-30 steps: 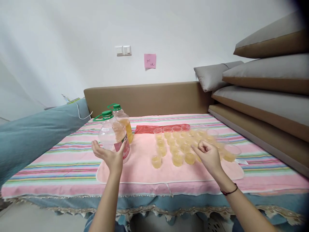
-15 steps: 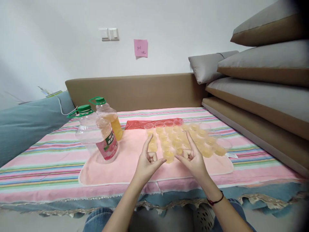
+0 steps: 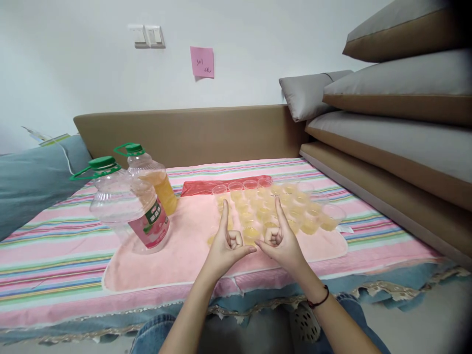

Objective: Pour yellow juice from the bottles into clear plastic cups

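My left hand [image 3: 225, 250] is held above the pink mat [image 3: 147, 275], index finger pointing up and thumb stretched inward, other fingers curled, nothing in it. Mirroring it, my right hand [image 3: 282, 246] has its index finger up and thumb toward the left thumb; it too holds nothing. The thumb tips are close together. Behind both hands stand several clear cups [image 3: 263, 214] of pale yellow liquid in rows. To the left are a nearly clear bottle [image 3: 121, 201] with a green cap and pink label, and a bottle of yellow liquid [image 3: 164, 191] behind it.
A red plastic sheet [image 3: 199, 188] lies behind the cups on the striped cloth [image 3: 47, 246]. Stacked cushions [image 3: 398, 132] rise at the right. A brown backrest [image 3: 184, 137] spans the back, and a blue cushion [image 3: 40, 172] is at the left.
The view has turned slightly, so bottles and cups appear farther left and the bottles look nearer. Both hands keep their pose; the thumb tips have come closer together.
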